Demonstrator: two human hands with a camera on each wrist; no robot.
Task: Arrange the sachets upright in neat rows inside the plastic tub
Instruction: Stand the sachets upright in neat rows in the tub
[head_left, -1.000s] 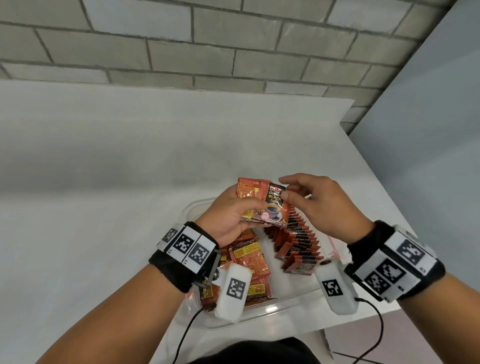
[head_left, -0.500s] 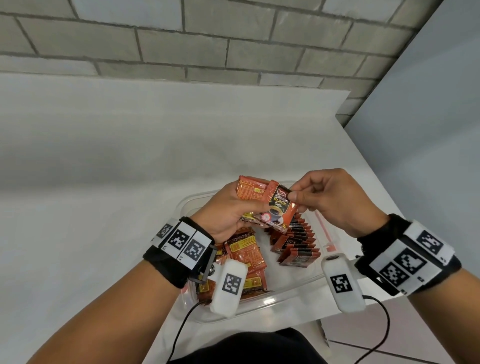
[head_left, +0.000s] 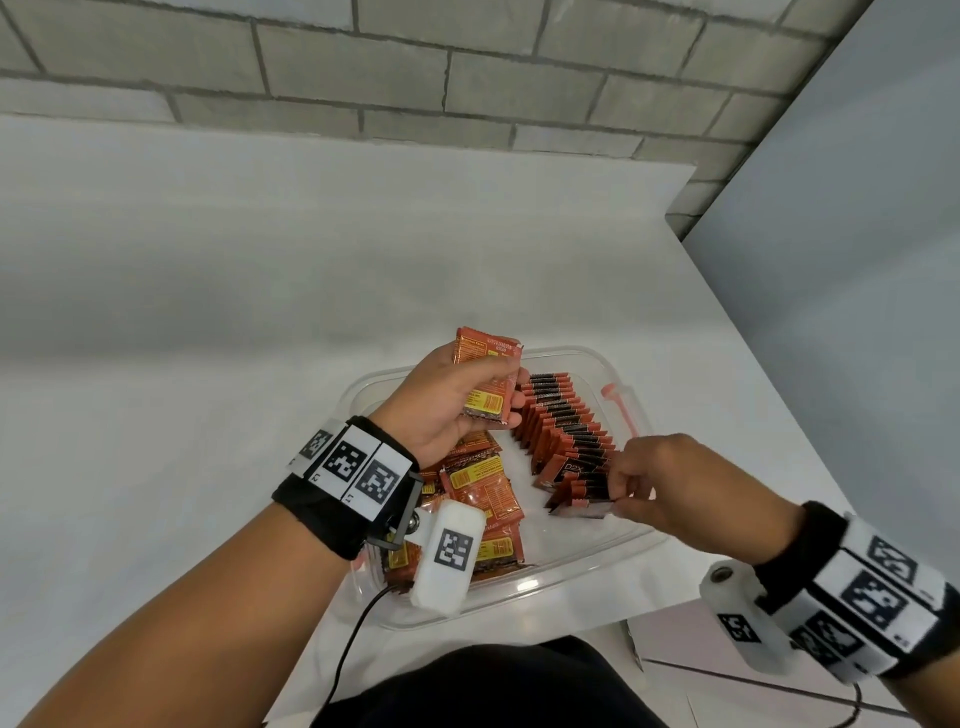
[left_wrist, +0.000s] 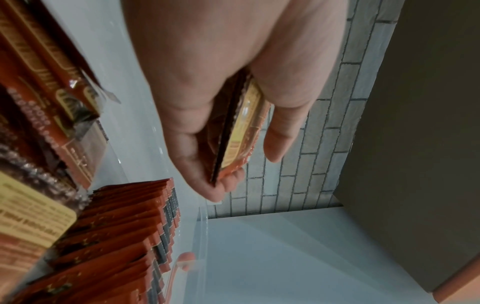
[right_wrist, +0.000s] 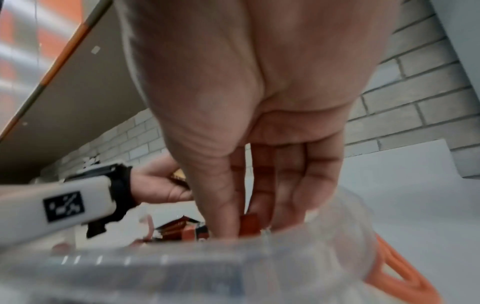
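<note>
Right hand (head_left: 675, 488) pinches a sachet (head_left: 582, 506) at near end of the row (head_left: 563, 431); slide it in upright, tight vs neighbours. Left hand (head_left: 457, 400) grips the spare stack (head_left: 488, 379).

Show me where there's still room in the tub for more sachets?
Bare floor shows in the plastic tub between the loose sachet pile and the upright sachet row, widening toward the near wall. The row's near end is crowded: the right hand holds a sachet there. The left hand grips more.
</note>
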